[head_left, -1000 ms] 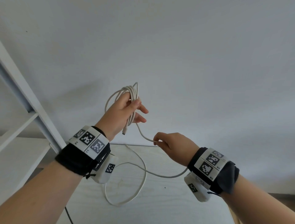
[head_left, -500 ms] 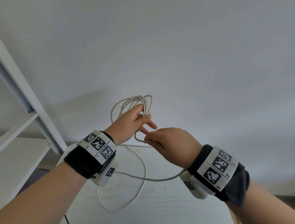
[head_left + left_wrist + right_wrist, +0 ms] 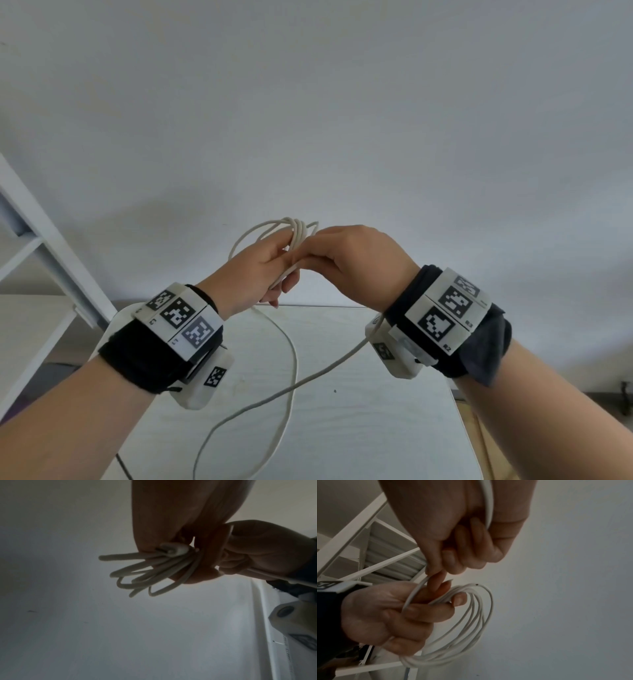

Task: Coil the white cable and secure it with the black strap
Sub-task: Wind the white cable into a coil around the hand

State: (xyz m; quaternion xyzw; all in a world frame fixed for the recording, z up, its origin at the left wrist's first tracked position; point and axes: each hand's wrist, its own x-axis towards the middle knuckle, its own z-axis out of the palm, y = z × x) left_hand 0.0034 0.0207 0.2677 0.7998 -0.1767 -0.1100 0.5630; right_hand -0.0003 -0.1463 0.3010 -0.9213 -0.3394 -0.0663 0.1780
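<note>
White cable (image 3: 297, 229) coils gripped in left hand (image 3: 253, 270), right hand (image 3: 356, 260) pinching the trailing strand (touching the coils).

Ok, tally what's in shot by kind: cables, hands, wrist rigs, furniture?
White cable: 1
Hands: 2, left hand and right hand, both gripping the cable
Wrist rigs: 2
Table: 1
White shelf frame: 1
Black strap: 0 visible
Total: 7

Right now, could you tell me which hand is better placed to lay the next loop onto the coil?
Right. The right hand pinches the loose cable; the left hand grips the coil.
</note>
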